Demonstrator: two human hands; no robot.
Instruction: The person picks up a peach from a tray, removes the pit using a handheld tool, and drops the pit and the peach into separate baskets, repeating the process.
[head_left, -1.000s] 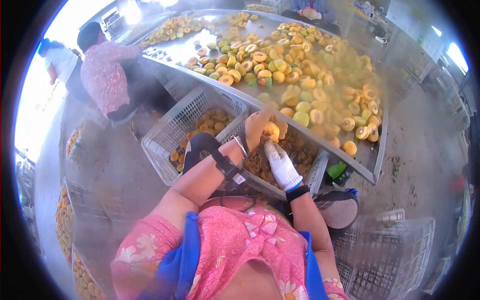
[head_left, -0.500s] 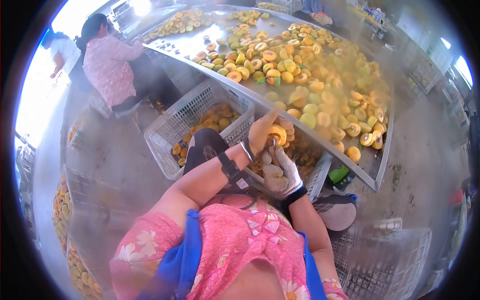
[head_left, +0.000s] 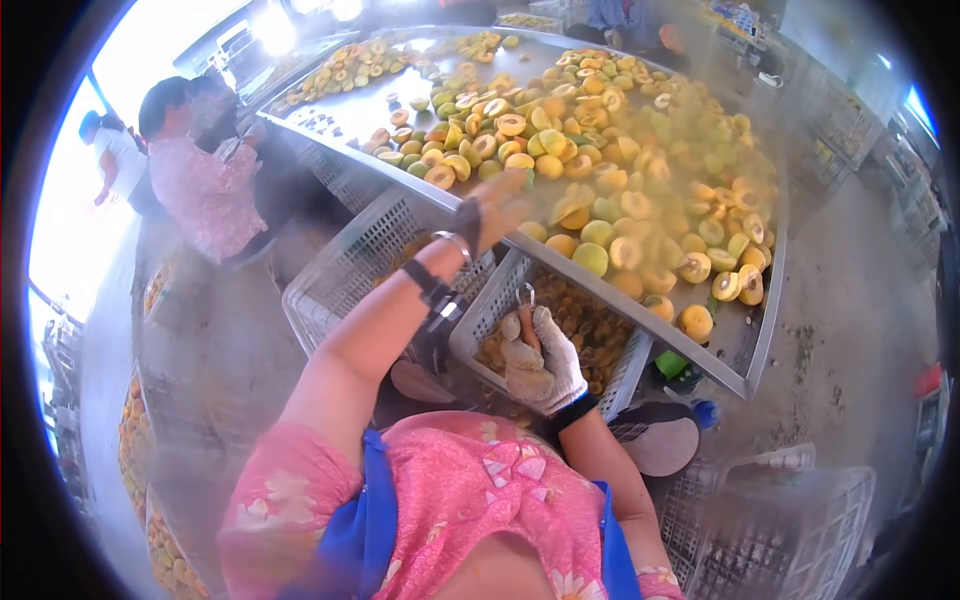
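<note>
My left hand [head_left: 503,208] is bare and reaches over the near rim of the metal table [head_left: 640,297], beside the halved yellow peaches [head_left: 550,142]. Its fingers look stretched out, somewhat blurred, with no fruit visible in them. My right hand [head_left: 540,365], in a whitish knit glove, is closed around the wooden handle of a small pitting tool [head_left: 528,318]. The tool's curved metal tip points up, free of fruit. Under the right hand stands a plastic crate [head_left: 478,312] holding brownish pieces, probably pits or scraps.
Another crate [head_left: 330,285] stands to the left, partly under my left arm. A person in a pink top [head_left: 205,190] sits at the table's left side. More crates [head_left: 790,520] stand at lower right. A green object [head_left: 672,364] lies below the table's edge.
My left hand has moved away from the tool, up and left over the table rim; the peach it held is gone from it. The right hand has lowered slightly left, still gripping the tool.
</note>
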